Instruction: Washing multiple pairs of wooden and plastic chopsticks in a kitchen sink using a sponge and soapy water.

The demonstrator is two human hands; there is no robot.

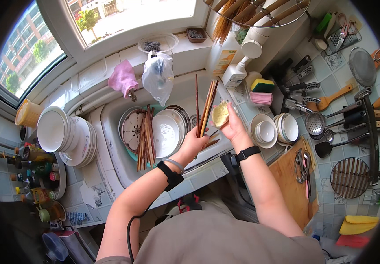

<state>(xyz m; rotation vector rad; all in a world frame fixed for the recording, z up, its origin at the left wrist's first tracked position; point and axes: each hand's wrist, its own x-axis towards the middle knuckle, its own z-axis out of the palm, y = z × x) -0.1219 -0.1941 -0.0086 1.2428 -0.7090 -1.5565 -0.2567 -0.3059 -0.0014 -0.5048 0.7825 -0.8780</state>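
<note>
Left hand [196, 143] is clamping its fingers on splayed chopsticks [206, 110] over the sink [181, 90], right hand [234, 126] is gripping a yellowish pad [219, 115], and tbh that uneven spread's risking dropping one.

You stand in a kitchen. Evidence around you: a sink [183, 88] holding dishes [166, 130], stacked bowls [54, 130], a skimmer [315, 123], a black spatula [324, 150] and a wooden cutting board [287, 187].

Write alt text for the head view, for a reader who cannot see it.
A person's left grip holds a bunch of chopsticks above a sink, while the right grip holds a pale yellow, sponge-like piece. More chopsticks lie across dishes in the sink; stacked bowls and plates stand left of it, a cutting board right.
</note>
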